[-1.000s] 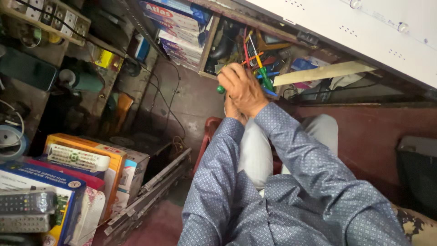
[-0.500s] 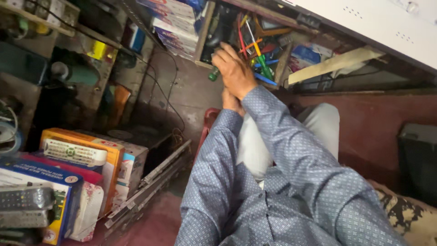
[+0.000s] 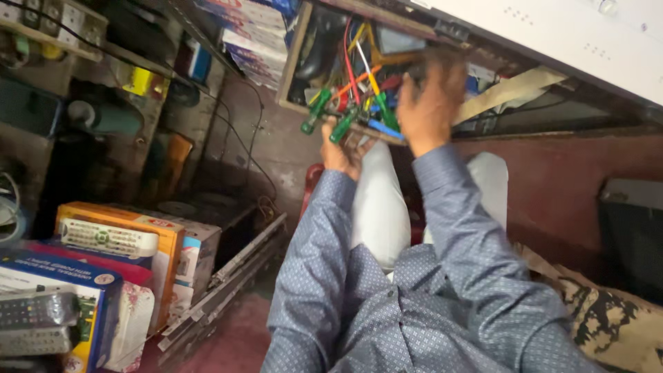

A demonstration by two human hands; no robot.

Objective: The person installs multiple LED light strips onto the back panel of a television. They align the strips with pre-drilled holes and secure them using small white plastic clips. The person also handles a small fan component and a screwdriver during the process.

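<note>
Since the earlier frame, the right hand (image 3: 429, 103) has lifted off the left and reached up into the open wooden drawer (image 3: 293, 59), its blurred fingers spread loosely over the tools; whether they grip anything cannot be told. The left hand (image 3: 343, 148) sits under the drawer's front edge, fingers curled around a green-handled screwdriver (image 3: 343, 127). A second green-handled screwdriver (image 3: 315, 112) juts over that edge beside it, among coloured wires (image 3: 356, 55).

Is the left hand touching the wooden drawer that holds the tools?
Touching. In the head view the left hand presses up against the front lower edge of the wooden drawer, just under the green-handled screwdrivers, with no gap visible between them.
</note>
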